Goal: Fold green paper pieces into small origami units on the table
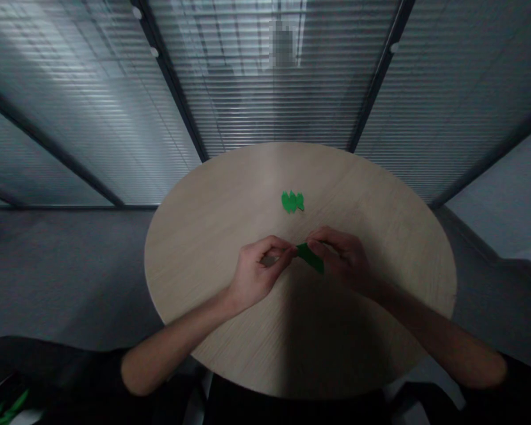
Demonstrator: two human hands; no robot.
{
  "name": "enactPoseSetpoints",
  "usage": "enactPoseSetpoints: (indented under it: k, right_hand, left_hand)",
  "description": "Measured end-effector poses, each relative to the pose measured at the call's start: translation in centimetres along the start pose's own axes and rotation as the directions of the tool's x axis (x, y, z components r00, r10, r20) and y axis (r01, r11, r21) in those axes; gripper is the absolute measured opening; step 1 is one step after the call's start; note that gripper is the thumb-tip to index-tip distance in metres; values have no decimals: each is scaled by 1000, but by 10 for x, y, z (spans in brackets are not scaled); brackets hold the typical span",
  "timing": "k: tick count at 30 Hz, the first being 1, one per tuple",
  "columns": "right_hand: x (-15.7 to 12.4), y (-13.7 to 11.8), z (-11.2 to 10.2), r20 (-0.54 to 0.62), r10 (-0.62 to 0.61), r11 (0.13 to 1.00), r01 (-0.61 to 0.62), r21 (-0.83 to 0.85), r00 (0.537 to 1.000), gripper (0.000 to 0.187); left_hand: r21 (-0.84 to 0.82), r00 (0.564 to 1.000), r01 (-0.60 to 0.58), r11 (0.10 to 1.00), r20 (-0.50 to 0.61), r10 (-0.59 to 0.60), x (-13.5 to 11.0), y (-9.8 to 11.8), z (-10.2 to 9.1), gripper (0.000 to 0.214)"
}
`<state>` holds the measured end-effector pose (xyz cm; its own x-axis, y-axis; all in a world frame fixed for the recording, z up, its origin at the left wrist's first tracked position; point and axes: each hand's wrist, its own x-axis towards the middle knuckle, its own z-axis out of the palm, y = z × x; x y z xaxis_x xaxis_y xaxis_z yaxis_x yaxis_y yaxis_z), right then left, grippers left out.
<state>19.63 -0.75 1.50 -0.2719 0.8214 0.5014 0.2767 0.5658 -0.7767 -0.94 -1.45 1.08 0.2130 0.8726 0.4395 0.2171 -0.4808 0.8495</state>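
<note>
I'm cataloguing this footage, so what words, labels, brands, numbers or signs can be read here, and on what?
None can be read: no text shows on the green paper strip between the left hand and right hand, the green leaf shapes or the round wooden table; the pixelated patch behind is unreadable.

Before me stands a round, pale wood table [194,248], and beyond it rise glass partitions [88,136] with slatted blinds [451,118] and dark metal frames [383,71], above a grey floor [71,277], all in dim, cool light.
</note>
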Motion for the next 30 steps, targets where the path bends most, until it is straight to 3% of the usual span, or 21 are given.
enactPoseSetpoints:
  k: [4, 9, 13, 17, 22, 30]
  right_hand:
    - [0, 1, 1, 11, 36, 999, -36, 21, 999, 26]
    - [0, 4, 4, 32, 129, 973, -132, 187, 991, 25]
    - [-1, 5, 6, 39, 210, 948, -213, 238, 977, 22]
    - [0, 8, 6, -12, 268, 924, -253, 286, 963, 22]
    - [2, 7, 6, 53, 262, 880, -261, 398, 964, 30]
    - [1, 4, 4, 120, 219, 902, -248, 354, 968, 32]
  left_hand:
    - [-46, 999, 40, 998, -5, -40, 0, 0, 1, 17]
    - [-224, 990, 112, 968, -53, -127, 3, -4, 2, 22]
    - [-321, 985, 154, 935, -22, -170, 4, -8, 5, 22]
    - [-254, 997, 77, 964, 19, -75, 1, -8, 5, 16]
    - [-54, 986, -108, 993, 122, 114, -1, -5, 0, 28]
    - [-14, 985, -147, 989, 92, 148, 2, -12, 0, 19]
